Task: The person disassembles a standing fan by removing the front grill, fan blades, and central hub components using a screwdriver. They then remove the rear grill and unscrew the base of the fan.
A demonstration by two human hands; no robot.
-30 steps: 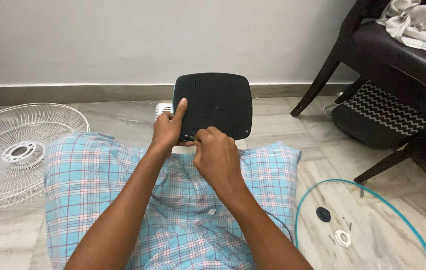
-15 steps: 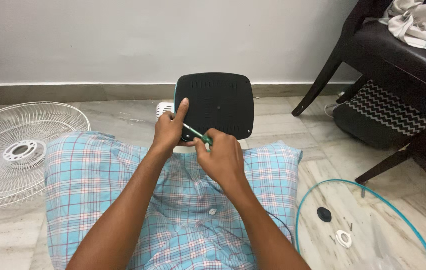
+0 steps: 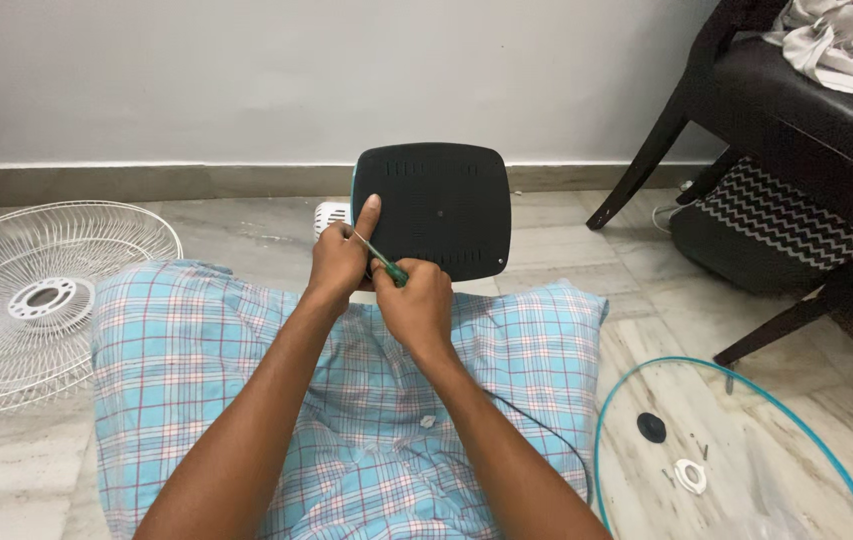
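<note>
**Head view: screwdriver at the underside of a fan base**

One dark square fan base (image 3: 441,208) stands on edge, just beyond the lap. Left hand (image 3: 338,262) braces its left edge, forefinger raised along it. Right hand (image 3: 414,303), nearer than the base, is closed round one green-handled screwdriver (image 3: 382,261), tip angled toward the base's lower left corner. Likely fault: the tip slips, since the base is steadied on one side only. Left of the base: one white wire grille (image 3: 41,300). Right: one teal ring (image 3: 736,430), one chair (image 3: 796,150).

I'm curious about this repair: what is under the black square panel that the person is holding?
Beneath the black square plastic panel lies grey marble floor, and a white part peeks out at its left edge. What that part is, and anything directly behind the panel, is hidden.
</note>
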